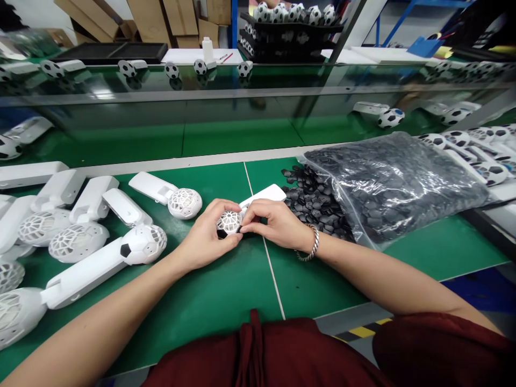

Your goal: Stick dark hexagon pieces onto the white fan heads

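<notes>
The fingers of the left hand (209, 234) are curled around the ball-shaped lattice head of a white handheld fan (242, 215), cupping it from the left and from below. The fingers of the right hand (274, 223) are pressed together at their tips, pinching at the right side of that head, where a small black piece shows against the white grid. The fan sits just above the green bench (226, 290), near its middle, with its flat white handle pointing away to the far right. A silver bracelet (310, 247) circles the right wrist.

Just right of the hands lies a loose heap of small black pieces (314, 201), spilling from the open mouth of a clear plastic bag (395, 183) stuffed with more of them. To the left, near the left hand, lies another white fan with one black patch on its head (108, 258), and further left a cluster of unfinished white fans (72, 215) lies in rows. One more fan (169, 196) lies just beyond the left hand.

Farther away, a glossy green conveyor (242, 80) carries finished football-patterned fans (171, 70), and a black tray (290, 27) at the far side holds more of them.
</notes>
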The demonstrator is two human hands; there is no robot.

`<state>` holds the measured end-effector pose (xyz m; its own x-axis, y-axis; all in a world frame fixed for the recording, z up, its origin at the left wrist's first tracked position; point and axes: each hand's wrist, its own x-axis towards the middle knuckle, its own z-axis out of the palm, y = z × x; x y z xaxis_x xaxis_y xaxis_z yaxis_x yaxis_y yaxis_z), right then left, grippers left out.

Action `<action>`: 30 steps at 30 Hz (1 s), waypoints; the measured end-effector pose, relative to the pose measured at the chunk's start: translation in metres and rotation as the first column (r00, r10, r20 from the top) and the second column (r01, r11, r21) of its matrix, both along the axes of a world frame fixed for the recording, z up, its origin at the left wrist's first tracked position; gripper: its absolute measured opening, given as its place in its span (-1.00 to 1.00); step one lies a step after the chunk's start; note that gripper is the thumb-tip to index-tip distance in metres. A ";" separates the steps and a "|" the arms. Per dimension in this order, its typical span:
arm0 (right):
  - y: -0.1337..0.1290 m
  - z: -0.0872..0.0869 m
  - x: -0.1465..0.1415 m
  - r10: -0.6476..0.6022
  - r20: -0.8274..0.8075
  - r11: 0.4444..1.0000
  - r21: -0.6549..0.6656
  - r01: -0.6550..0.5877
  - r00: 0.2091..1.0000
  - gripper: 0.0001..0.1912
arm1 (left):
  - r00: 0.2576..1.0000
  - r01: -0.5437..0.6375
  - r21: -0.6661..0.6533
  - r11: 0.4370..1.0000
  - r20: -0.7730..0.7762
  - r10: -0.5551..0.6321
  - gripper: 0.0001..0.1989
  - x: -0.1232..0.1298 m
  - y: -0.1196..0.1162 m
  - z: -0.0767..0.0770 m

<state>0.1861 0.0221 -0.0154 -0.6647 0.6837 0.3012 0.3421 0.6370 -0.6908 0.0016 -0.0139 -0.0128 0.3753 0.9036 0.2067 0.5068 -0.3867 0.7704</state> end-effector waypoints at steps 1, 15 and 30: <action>0.000 0.000 -0.001 -0.010 0.014 1.000 -0.003 0.010 1.000 -0.89 | 1.000 -0.002 0.017 1.000 -0.002 0.002 -0.68 0.000 0.000 -0.001; 0.067 0.035 0.007 0.178 0.558 0.940 0.146 -0.307 0.811 -0.67 | 0.824 0.008 0.047 0.999 -0.567 0.020 -0.37 -0.060 0.007 0.065; 0.162 0.051 0.032 -0.395 0.421 0.908 0.316 0.276 0.816 -0.70 | 0.486 0.030 0.009 1.000 -0.874 -0.007 -0.72 -0.085 0.070 0.034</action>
<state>0.2182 0.1840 0.0359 -0.5064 0.8407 0.1919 0.8057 0.5406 -0.2422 -0.0832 0.0561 0.0208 0.3897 0.8943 -0.2199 0.9077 -0.4134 -0.0723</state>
